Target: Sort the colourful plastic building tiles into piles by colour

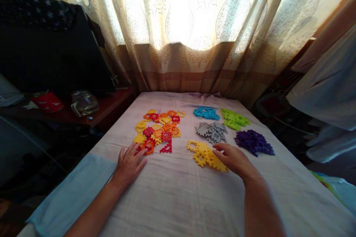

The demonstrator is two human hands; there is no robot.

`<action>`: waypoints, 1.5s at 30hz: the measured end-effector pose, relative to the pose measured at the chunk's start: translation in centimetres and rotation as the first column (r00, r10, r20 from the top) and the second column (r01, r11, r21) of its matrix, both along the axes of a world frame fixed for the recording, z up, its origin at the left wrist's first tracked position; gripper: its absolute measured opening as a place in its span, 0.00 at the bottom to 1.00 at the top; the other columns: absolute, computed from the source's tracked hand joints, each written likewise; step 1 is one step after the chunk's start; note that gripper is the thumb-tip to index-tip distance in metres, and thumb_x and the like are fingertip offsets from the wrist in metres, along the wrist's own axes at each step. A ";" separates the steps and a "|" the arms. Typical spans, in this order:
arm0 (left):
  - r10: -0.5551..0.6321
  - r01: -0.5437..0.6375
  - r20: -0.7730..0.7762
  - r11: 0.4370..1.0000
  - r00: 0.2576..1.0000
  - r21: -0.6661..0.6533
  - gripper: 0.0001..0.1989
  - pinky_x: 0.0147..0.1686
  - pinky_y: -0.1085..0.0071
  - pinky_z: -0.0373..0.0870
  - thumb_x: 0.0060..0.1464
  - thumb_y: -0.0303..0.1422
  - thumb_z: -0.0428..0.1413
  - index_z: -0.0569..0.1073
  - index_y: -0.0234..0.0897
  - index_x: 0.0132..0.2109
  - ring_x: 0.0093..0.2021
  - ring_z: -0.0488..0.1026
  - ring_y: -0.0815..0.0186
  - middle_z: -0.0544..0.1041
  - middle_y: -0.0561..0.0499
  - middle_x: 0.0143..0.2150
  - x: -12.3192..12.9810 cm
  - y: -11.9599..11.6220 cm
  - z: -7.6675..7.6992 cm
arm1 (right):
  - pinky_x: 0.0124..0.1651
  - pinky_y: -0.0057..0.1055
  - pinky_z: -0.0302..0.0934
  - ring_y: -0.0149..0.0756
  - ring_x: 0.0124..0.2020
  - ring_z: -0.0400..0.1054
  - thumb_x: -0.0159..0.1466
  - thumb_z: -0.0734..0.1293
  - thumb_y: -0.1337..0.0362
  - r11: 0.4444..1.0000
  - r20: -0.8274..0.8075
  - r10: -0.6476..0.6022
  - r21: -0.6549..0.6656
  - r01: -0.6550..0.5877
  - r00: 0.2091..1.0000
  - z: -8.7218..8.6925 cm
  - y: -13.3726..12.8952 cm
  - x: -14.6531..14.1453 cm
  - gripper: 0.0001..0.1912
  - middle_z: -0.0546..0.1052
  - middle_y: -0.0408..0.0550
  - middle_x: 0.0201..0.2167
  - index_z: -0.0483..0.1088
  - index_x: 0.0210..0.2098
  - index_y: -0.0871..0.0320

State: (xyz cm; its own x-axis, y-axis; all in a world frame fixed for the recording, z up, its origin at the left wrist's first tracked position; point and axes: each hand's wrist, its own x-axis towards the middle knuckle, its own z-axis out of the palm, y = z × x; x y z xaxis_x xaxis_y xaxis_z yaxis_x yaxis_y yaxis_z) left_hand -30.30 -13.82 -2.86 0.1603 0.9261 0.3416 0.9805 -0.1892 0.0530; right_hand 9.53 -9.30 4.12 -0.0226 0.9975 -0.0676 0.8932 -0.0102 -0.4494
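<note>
My left hand point(130, 164) lies with its fingers spread at the near left edge of a mixed pile of red, orange and yellow pieces point(157, 127). Its fingertips touch red and orange pieces there. My right hand point(232, 157) is over the right side of a yellow pile point(202, 153), thumb and forefinger a little apart; whether a piece is between them is hard to see. Behind the yellow pile are grey pieces point(211, 132), with blue pieces point(206, 113) farther back. Green pieces point(235, 118) and dark purple pieces point(253, 142) lie to the right.
A pale sheet point(178, 192) covers the work surface, with a light blue cloth point(75, 189) at its left edge. On a dark red side table point(107, 107) stand a glass jug point(84, 103) and a red container point(48, 102). Curtains hang behind; clothes hang at right.
</note>
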 end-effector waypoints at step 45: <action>-0.003 0.173 0.620 0.961 0.785 -0.214 0.27 0.39 0.69 0.70 0.58 0.41 0.47 0.62 0.40 0.63 0.38 0.75 0.65 0.78 0.50 0.42 8.4 3.7 5.3 | 0.42 0.31 0.64 0.35 0.34 0.72 0.61 0.63 0.59 0.985 -0.312 0.160 0.111 -0.131 0.936 2.0 -0.7 -2.4 0.20 0.80 0.47 0.39 0.73 0.51 0.56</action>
State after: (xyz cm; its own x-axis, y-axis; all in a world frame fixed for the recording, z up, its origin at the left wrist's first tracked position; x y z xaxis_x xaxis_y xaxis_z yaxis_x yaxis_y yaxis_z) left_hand -21.86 -10.11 2.46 0.0825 0.9838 0.1590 0.7053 -0.1704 0.6881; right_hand 7.14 -9.98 6.08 -0.1738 0.9833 0.0544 0.6916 0.1612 -0.7040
